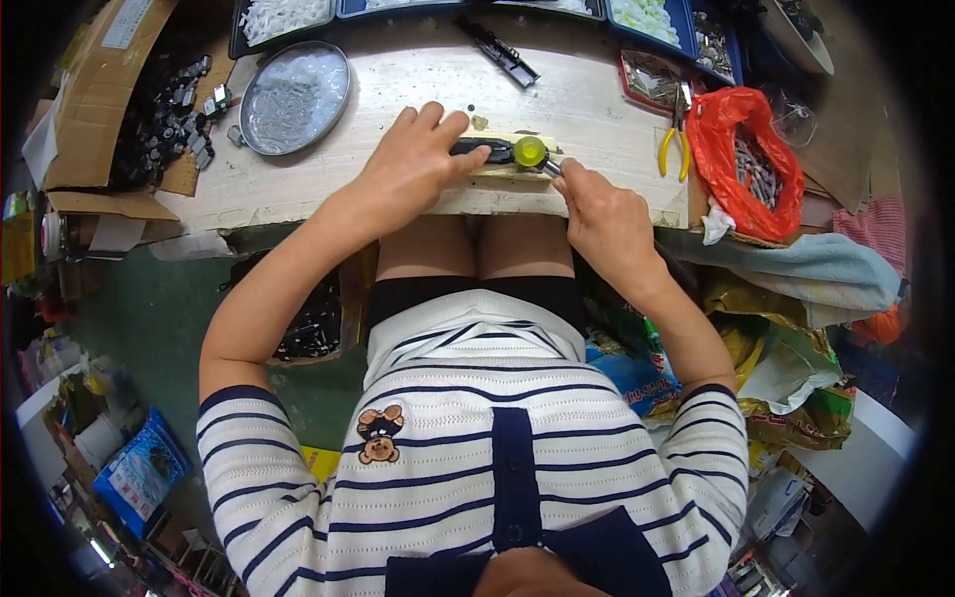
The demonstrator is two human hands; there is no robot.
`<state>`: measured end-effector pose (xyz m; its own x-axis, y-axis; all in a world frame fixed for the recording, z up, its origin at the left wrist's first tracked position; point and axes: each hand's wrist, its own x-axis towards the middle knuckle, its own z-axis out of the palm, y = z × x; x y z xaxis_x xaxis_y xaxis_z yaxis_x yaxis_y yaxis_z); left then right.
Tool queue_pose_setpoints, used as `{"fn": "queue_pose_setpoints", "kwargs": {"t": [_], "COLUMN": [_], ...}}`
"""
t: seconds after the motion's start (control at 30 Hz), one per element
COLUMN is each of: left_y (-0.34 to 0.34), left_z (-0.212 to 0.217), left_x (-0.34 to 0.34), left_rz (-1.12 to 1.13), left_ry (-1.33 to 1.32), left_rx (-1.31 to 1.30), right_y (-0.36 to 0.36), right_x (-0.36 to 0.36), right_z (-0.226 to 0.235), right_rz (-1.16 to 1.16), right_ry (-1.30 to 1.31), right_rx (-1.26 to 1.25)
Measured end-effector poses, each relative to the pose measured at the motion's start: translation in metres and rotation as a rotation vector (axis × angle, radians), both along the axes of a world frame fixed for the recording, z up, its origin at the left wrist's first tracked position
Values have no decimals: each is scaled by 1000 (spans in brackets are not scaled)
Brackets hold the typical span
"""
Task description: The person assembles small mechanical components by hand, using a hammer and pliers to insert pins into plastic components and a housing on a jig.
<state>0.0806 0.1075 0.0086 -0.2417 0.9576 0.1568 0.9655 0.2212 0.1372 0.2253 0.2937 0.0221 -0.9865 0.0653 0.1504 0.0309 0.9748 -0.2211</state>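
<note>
At the near edge of the bench, my left hand (420, 154) holds a long black part (477, 150) down on a pale wooden block (497, 170). Its thumb and fingers press on the part, the other fingers bent above it. My right hand (607, 204) is closed round a small mallet (530, 151) with a round yellow-green head and a metal shaft. The mallet's head is over the right end of the black part; whether they touch I cannot tell. Farther back lies another long black part (505, 57), apart from both hands.
A round metal tray (344, 88) with clear small pieces stands left, beside a cardboard box (85, 119) of dark parts. Blue bins (652, 38) of small pieces line the back. Yellow-handled pliers (674, 149) and a red plastic bag (791, 189) of metal pieces lie right.
</note>
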Motion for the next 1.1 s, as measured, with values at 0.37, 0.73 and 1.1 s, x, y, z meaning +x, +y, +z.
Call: {"fn": "queue_pose_setpoints", "kwargs": {"t": [0.37, 0.73, 1.1], "left_y": [3, -11, -43], "left_z": [-6, -31, -38], "left_x": [-6, 21, 28], "left_rz": [247, 400, 520], "left_ry": [-501, -336, -383], "left_rx": [199, 590, 699], "right_y": [-24, -5, -37], "right_x": [-14, -60, -69], "right_z": [14, 25, 29], "right_rz": [80, -33, 69], "right_ry": [290, -286, -20], "right_rx": [-221, -63, -359]}}
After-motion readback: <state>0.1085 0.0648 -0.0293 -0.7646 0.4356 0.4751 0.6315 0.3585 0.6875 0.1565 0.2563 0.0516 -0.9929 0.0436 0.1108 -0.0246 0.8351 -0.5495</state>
